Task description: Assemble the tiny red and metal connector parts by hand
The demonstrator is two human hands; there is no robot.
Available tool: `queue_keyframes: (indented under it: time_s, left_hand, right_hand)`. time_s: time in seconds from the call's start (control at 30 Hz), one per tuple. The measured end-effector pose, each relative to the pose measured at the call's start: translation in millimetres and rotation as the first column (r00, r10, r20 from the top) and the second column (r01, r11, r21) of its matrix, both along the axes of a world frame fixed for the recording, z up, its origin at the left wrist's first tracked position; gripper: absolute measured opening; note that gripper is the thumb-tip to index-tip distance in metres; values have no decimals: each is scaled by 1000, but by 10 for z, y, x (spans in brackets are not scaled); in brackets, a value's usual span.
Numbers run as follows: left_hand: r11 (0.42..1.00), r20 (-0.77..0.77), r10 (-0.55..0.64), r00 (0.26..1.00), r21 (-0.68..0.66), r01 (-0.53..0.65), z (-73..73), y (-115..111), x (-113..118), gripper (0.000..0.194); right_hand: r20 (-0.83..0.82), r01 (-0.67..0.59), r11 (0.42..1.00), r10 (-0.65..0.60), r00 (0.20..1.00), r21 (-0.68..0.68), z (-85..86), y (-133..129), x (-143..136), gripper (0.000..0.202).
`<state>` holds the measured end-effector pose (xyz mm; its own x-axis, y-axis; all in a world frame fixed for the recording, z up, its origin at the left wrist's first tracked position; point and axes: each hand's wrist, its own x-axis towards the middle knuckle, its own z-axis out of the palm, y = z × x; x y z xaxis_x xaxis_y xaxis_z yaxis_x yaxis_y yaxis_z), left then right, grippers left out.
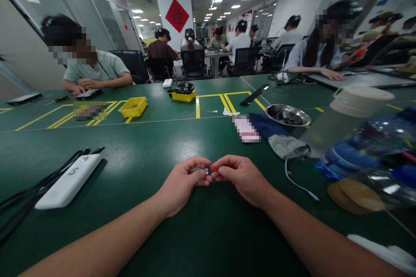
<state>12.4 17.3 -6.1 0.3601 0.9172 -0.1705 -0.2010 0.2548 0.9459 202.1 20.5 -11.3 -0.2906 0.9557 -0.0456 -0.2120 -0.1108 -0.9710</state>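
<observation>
Both hands meet just above the green table [136, 147], fingertips close together. Between thumb and fingers, my left hand [185, 179] pinches a small dark and silvery metal piece [207, 170]. A small orange-red piece [216, 169] is pinched in my right hand [242, 175], right beside the metal piece. Whether the two pieces touch I cannot tell, and their exact kind is too small to make out.
A white power bank [73, 179] with black cables lies at left. Farther off stand yellow bins [134, 107] and a metal bowl [287, 114]. A blue-grey pouch [271, 134], a lidded jug [344, 117] and plastic bottles [367, 143] crowd the right. Co-workers sit across the table.
</observation>
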Motion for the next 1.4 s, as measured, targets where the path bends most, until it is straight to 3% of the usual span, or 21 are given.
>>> queue_keyframes:
  time_s: [0.3, 0.63, 1.07, 1.4]
  left_hand:
    - [1000, 12, -7, 1000, -3, 7, -4, 1, 9, 20]
    - [997, 75, 34, 997, -75, -28, 31, 4, 0, 20]
    - [1000, -26, 7, 1000, 7, -7, 42, -14, 6, 29]
    - [1000, 25, 4, 1000, -14, -3, 25, -13, 3, 29]
  right_hand:
    - [7, -12, 999, 12, 1000, 42, -42, 1, 8, 12]
    - [-67, 3, 999, -6, 998, -38, -7, 0, 17, 11]
    - [-24, -13, 1000, 13, 1000, 9, -48, 4, 10, 13]
    - [-2, -7, 1000, 7, 1000, 26, 2, -13, 5, 13]
